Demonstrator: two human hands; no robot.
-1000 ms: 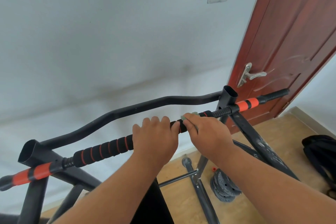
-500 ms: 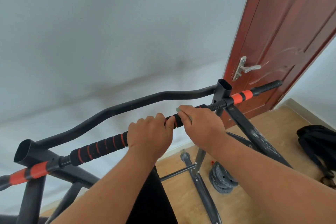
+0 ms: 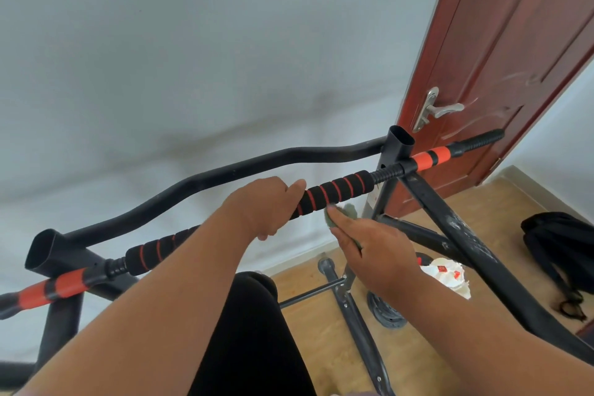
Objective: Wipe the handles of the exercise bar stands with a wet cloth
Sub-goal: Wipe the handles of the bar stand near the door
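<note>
Left hand [image 3: 268,207] clenched around the black foam handle [image 3: 334,191] with red stripes, mid-frame. Right hand [image 3: 374,246] just below that handle, off it, fingers fairly straight, pressing a small green cloth [image 3: 348,212] beneath them (only its edge visible). Bar stand [image 3: 398,143] upright right of centre; red door [image 3: 501,51] upper right, black bag [image 3: 559,244] on the floor at right.
</note>
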